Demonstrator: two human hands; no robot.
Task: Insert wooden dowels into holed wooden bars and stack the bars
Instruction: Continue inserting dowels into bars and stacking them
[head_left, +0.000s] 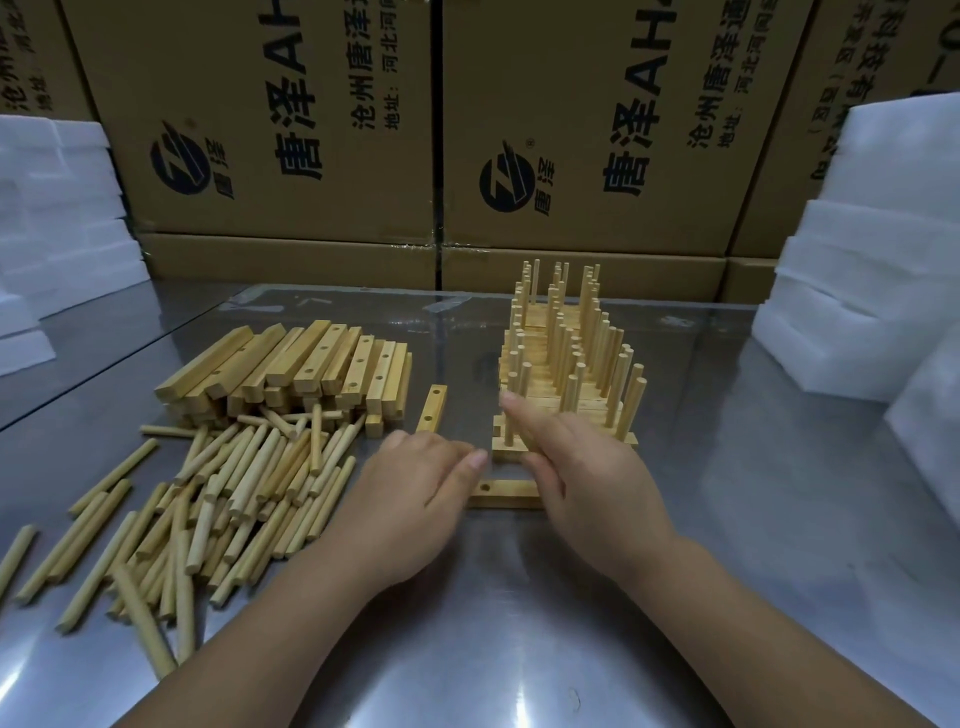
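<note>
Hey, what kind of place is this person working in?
Probably a small factory or packing workshop. Printed cardboard cartons are stacked along the back, white foam sheets are piled at both sides, and a metal table holds batches of wooden dowels and holed bars.

Left hand (415, 483) and right hand (582, 467) reach forward, palms down.

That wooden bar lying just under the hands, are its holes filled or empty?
Empty where visible: the bar shows one open hole, no dowel; the right hand hides the rest.
</note>
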